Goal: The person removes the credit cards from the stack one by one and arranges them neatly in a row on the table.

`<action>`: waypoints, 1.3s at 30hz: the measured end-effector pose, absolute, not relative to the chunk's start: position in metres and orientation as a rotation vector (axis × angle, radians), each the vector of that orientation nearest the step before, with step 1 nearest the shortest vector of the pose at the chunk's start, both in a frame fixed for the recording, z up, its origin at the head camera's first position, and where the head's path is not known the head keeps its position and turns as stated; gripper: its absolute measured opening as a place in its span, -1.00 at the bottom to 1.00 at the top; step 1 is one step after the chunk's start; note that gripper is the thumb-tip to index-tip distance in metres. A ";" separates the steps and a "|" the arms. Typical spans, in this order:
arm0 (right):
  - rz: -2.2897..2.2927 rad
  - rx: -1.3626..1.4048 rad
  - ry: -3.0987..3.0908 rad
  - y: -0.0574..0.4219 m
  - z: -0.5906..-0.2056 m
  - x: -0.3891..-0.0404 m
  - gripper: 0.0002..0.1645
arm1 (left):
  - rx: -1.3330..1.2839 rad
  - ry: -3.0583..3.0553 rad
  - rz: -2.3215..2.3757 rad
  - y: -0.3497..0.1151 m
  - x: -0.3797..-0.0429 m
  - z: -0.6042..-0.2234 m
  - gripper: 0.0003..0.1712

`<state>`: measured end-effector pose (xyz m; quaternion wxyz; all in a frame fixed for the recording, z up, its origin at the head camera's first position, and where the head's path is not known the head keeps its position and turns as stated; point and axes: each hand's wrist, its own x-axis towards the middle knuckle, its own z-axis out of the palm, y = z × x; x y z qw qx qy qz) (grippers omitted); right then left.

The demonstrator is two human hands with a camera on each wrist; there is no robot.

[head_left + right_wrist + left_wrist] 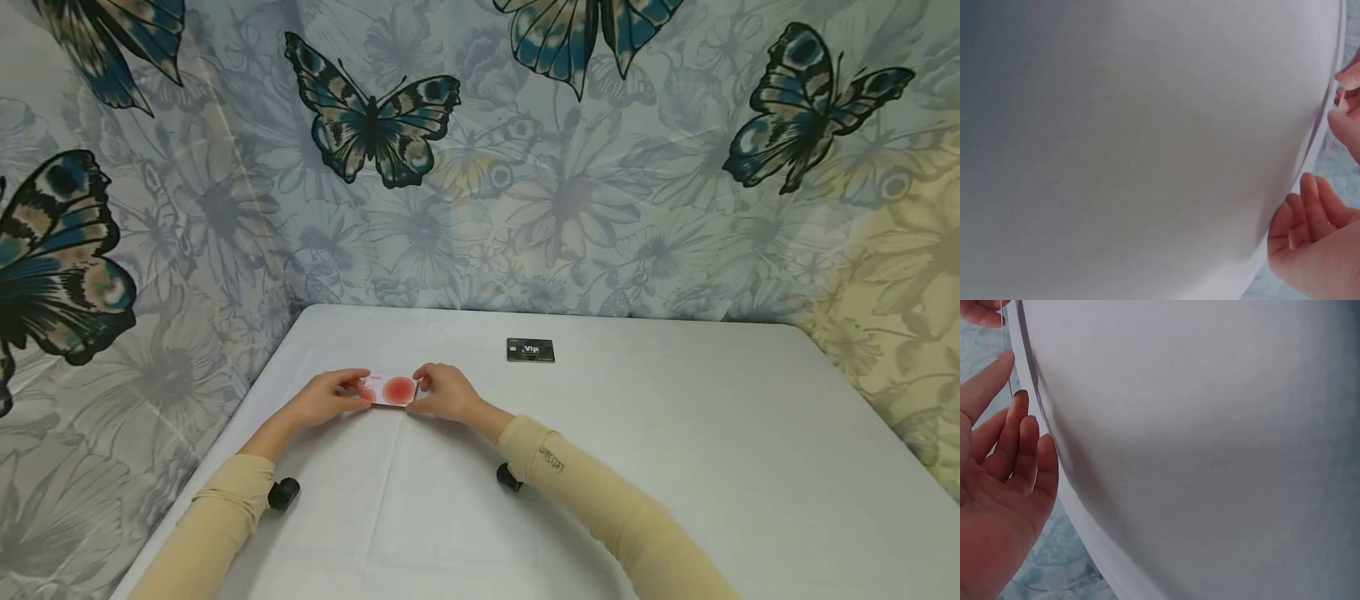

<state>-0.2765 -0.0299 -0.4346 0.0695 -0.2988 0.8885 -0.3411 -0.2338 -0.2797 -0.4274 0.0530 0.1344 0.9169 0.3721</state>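
In the head view, a white card with red round spots (392, 390) is held slightly above or at the table, left of the middle. My left hand (328, 398) pinches its left edge, while the right hand (450, 393) pinches the right edge between thumb and fingers. From the left wrist, the left hand (1007, 469) has the card seen edge-on as a thin line. The right wrist view shows the right hand (1319, 231) at its side of the frame, fingers bent. Further back on the table lies a black card marked "Vip" (530, 350), apart from both hands.
A white-covered table (675, 458) lies under the hands, its far edge near the wall. Butterfly-patterned fabric (420, 233) hangs behind and along the left. Dark wrist devices (283, 494) sit below both wrists.
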 end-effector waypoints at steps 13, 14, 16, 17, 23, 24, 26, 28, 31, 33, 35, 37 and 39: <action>-0.863 -0.764 2.778 -0.046 -0.435 -0.278 -0.44 | 0.296 2.873 1.094 -0.279 -0.234 -0.434 -0.40; -0.853 -0.760 2.786 -0.046 -0.436 -0.278 -0.44 | 0.292 2.878 1.093 -0.279 -0.234 -0.435 -0.41; -0.836 -0.750 2.799 -0.047 -0.437 -0.278 -0.45 | 0.288 2.886 1.089 -0.278 -0.233 -0.435 -0.42; -0.834 -0.745 2.802 -0.047 -0.437 -0.278 -0.45 | 0.298 2.889 1.082 -0.278 -0.233 -0.435 -0.41; -0.857 -0.736 2.799 -0.047 -0.437 -0.277 -0.45 | 0.299 2.912 1.061 -0.276 -0.233 -0.436 -0.42; -0.860 -0.736 2.800 -0.047 -0.437 -0.277 -0.45 | 0.293 2.915 1.062 -0.276 -0.234 -0.436 -0.43; -0.867 -0.733 2.800 -0.047 -0.437 -0.277 -0.46 | 0.294 2.915 1.066 -0.276 -0.234 -0.436 -0.43; -0.876 -0.734 2.797 -0.047 -0.437 -0.277 -0.47 | 0.288 2.911 1.072 -0.275 -0.234 -0.436 -0.44; -0.885 -0.735 2.791 -0.047 -0.437 -0.277 -0.48 | 0.275 2.899 1.080 -0.275 -0.234 -0.435 -0.45; -0.892 -0.737 2.790 -0.047 -0.437 -0.277 -0.47 | 0.271 2.896 1.083 -0.275 -0.233 -0.435 -0.46; -0.895 -0.738 2.791 -0.047 -0.437 -0.276 -0.47 | 0.270 2.893 1.088 -0.275 -0.233 -0.436 -0.46; -0.890 -0.735 2.791 -0.047 -0.437 -0.276 -0.47 | 0.280 2.891 1.087 -0.275 -0.233 -0.436 -0.46; -0.883 -0.733 2.791 -0.047 -0.437 -0.276 -0.47 | 0.270 2.890 1.091 -0.275 -0.233 -0.437 -0.47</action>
